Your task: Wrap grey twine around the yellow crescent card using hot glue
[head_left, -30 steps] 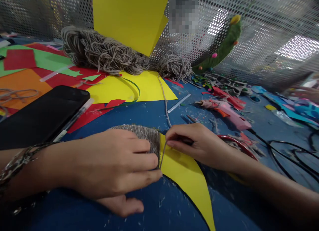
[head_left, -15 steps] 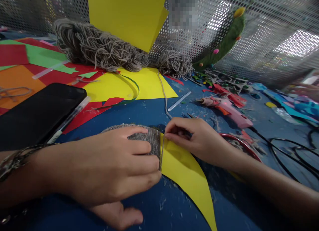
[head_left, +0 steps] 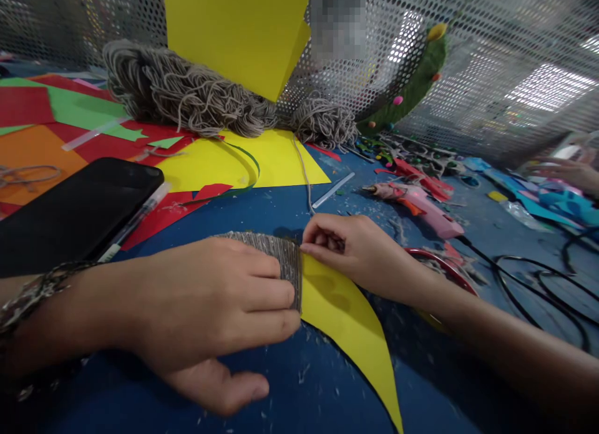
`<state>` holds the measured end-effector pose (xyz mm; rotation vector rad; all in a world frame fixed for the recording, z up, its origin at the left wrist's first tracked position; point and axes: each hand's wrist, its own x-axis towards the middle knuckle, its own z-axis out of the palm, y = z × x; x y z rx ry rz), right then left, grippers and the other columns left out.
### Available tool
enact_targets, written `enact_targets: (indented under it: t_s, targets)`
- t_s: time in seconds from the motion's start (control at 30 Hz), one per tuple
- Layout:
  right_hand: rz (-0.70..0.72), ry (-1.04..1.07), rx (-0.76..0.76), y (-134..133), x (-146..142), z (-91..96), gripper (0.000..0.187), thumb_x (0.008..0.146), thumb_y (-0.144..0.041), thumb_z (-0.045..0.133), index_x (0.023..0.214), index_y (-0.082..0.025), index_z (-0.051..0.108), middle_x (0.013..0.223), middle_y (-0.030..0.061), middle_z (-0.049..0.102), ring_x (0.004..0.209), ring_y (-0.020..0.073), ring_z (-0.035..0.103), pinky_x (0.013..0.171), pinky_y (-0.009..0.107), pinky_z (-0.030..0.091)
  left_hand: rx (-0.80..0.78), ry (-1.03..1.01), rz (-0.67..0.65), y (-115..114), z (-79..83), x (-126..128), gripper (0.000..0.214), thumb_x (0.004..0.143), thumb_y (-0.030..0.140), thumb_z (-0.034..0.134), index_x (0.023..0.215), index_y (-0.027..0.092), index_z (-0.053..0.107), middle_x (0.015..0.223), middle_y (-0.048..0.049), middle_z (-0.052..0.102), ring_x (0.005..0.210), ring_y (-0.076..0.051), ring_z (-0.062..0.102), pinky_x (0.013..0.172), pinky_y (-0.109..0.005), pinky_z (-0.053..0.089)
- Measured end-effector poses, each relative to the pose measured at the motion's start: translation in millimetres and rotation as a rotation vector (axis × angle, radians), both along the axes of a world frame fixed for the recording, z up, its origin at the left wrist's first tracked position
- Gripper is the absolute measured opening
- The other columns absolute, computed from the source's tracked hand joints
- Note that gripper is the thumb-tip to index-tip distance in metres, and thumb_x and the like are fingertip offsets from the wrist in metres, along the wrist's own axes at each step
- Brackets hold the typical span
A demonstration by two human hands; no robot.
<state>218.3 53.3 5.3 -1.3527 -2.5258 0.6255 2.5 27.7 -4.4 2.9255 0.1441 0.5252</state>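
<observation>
A curved yellow cardboard piece point(head_left: 353, 309) lies on the blue table, its left part covered with tightly laid grey yarn rows point(head_left: 269, 244). My left hand point(head_left: 210, 303) rests over the wrapped part, fingers stretched and thumb apart, pressing it. Thumb and index finger of my right hand point(head_left: 353, 247) pinch the grey yarn strand point(head_left: 306, 181) at the upper edge of the last row. That strand runs back from my fingers to a small yarn heap point(head_left: 325, 119). The far left end of the piece is hidden under my left hand.
A pink glue gun point(head_left: 423, 206) with a black cable lies at right, near a clear glue stick point(head_left: 333, 189). At left are a black phone point(head_left: 79, 209), a pen point(head_left: 138, 219) and coloured sheets. A large yarn skein point(head_left: 187, 91) lies behind. Another person's hand point(head_left: 568, 166) shows far right.
My right hand has drawn the strand down against the yarn rows and moved slightly up and left. My left fingers have shifted a little. The view has turned slightly.
</observation>
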Motion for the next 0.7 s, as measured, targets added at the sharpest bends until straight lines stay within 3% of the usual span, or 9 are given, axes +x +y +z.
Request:
enact_targets:
  t_s: [0.33, 0.53, 0.7]
  targets:
    - [-0.029, 0.018, 0.002, 0.4, -2.1, -1.1, 0.015, 0.080, -0.029, 0.055, 0.071, -0.017, 0.056, 0.057, -0.0037, 0.055, 0.051, 0.0070, 0.047, 0.051, 0.020, 0.031, 0.034, 0.007, 0.056, -3.0, 0.3, -0.7, 0.050, 0.067, 0.046, 0.063, 0.100, 0.008, 0.062, 0.093, -0.0131, 0.066, 0.079, -0.026, 0.060, 0.068, -0.035, 0.050]
    - [-0.024, 0.027, 0.009, 1.0, -3.0, -1.1, 0.016, 0.080, -0.029, 0.056, 0.071, -0.016, 0.056, 0.056, -0.0042, 0.054, 0.051, 0.0064, 0.046, 0.051, 0.020, 0.031, -0.001, 0.011, 0.031, -2.1, 0.1, -1.3, 0.049, 0.066, 0.045, 0.066, 0.098, 0.007, 0.062, 0.091, -0.0133, 0.066, 0.078, -0.026, 0.060, 0.069, -0.036, 0.050]
    - [-0.028, 0.004, 0.012, 0.9, -4.7, 0.4, 0.016, 0.080, -0.028, 0.056, 0.069, -0.016, 0.055, 0.057, -0.0043, 0.053, 0.052, 0.0065, 0.046, 0.052, 0.020, 0.031, -0.041, 0.001, 0.041, -1.5, 1.1, -0.8, 0.037, 0.070, 0.043, 0.059, 0.092, 0.013, 0.062, 0.090, -0.0118, 0.066, 0.076, -0.024, 0.059, 0.068, -0.035, 0.050]
